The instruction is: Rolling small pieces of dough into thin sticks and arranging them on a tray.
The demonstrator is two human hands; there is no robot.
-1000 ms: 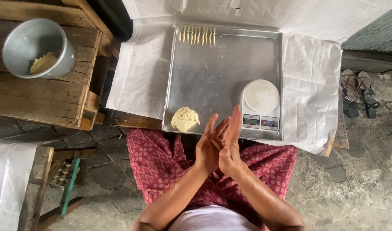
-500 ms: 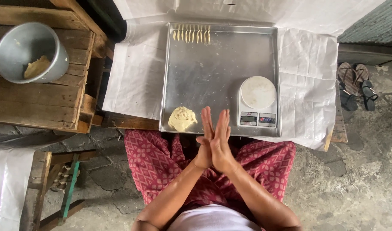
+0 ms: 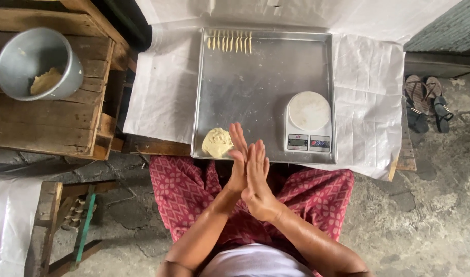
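From where I watch, the palms have slid against each other since half a second ago: the left hand (image 3: 238, 164) now reaches further forward, its fingertips over the tray's near edge, while the right hand (image 3: 256, 177) sits a little back. A second ago the fingers were crossed at an angle; now they run nearly parallel. Both hands are pressed flat together, palm to palm, fingers straight. I cannot tell whether a bit of dough is caught between them.

The lump of dough (image 3: 217, 142), pale yellow and rough-surfaced, lies at 11 o'clock from the hands, just beside the left fingertips, in the near left corner of the metal tray (image 3: 255, 77). The tray is square, dull silver, with a low raised rim. At its 12 o'clock edge a row of thin dough sticks (image 3: 228, 41) lies side by side. At 1 o'clock from the hands stands a white kitchen scale (image 3: 309, 123) with a round platform and a small grey display panel with coloured buttons.

Creased white sheeting (image 3: 368, 87) lies under the tray. At 10 o'clock a round grey metal bowl (image 3: 37, 64) holding more dough sits on a rough wooden crate (image 3: 45, 120). At 3 o'clock a pair of dark sandals (image 3: 427, 102) rests on the concrete floor. Red patterned cloth (image 3: 183, 190) covers my lap.
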